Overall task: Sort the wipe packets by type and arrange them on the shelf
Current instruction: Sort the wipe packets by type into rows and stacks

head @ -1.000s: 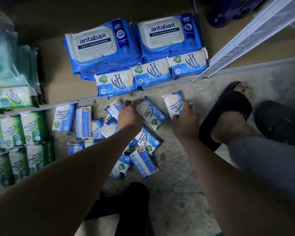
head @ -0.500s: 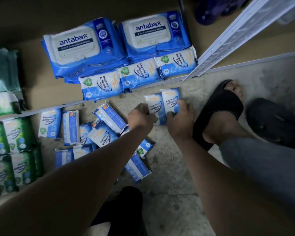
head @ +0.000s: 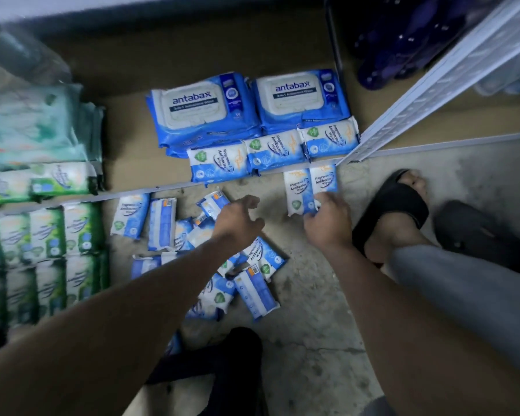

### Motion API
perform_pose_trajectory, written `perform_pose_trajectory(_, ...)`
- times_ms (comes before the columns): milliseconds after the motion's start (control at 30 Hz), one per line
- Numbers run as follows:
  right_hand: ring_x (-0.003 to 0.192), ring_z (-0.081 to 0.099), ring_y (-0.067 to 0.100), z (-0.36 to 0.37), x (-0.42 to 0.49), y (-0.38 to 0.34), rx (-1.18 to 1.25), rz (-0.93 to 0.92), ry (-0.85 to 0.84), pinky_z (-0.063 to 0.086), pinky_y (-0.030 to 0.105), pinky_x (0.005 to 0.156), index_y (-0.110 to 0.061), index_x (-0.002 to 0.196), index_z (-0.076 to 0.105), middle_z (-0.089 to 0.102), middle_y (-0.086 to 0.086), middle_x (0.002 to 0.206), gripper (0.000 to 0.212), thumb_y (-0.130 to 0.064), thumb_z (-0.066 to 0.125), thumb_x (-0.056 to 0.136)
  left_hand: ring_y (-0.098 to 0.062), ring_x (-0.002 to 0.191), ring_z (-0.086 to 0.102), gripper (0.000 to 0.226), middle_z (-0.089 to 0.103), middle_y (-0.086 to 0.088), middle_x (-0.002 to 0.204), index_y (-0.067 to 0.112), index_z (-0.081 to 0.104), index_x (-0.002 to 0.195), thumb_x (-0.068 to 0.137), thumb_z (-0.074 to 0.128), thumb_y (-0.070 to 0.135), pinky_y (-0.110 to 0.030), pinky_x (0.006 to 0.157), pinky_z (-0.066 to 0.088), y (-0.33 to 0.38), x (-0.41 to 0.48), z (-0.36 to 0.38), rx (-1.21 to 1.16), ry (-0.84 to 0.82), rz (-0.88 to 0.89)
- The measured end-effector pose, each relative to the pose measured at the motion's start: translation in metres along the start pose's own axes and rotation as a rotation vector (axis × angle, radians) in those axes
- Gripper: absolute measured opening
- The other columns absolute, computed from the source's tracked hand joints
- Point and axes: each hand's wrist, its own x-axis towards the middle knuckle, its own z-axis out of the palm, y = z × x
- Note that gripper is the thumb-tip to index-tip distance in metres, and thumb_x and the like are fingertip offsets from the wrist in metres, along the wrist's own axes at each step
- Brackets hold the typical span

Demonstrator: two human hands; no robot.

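Blue packets (head: pixel 309 190), two side by side, are now pinched in your right grip (head: pixel 327 223) alone at the shelf (head: pixel 126 139) edge below the matching row (head: pixel 275 153), while your left grip (head: pixel 237 220) has let go, loosely spread, back over the floor pile (head: pixel 252 283).

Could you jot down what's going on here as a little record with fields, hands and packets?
Right hand: grips two small blue packets side by side, near the edge of the shelf
Left hand: holds nothing, fingers loose, above the floor pile of blue packets
Shelf: two large packs at the back, row of three small packets in front
Left side: green packets in rows
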Motion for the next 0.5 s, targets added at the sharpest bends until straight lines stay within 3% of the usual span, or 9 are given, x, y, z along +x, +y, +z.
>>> perform_pose_trajectory(167, 0.113, 0.052, 0.038, -0.002, -0.046, -0.036, -0.085, -0.083, -0.133, 0.045, 0.039, 0.097, -0.011, 0.121, 0.063, 0.060, 0.017, 0.123, 0.037, -0.020, 0.062, 0.085, -0.024, 0.122, 0.058, 0.045, 0.061, -0.002, 0.138, 0.020, 0.060, 0.136, 0.091, 0.064, 0.023, -0.030, 0.096, 0.047, -0.045, -0.050, -0.042, 0.119, 0.022, -0.048)
perform_pose_trajectory(500, 0.120, 0.052, 0.032, 0.014, -0.142, -0.109, -0.113, -0.192, -0.338, 0.047, 0.036, 0.098, -0.018, 0.125, 0.061, 0.056, 0.010, 0.130, 0.038, -0.023, 0.063, 0.087, -0.023, 0.121, 0.059, 0.041, 0.064, -0.002, 0.133, 0.018, 0.062, 0.131, 0.091, 0.064, 0.024, -0.027, 0.093, 0.043, -0.128, -0.155, -0.079, 0.066, 0.119, -0.174)
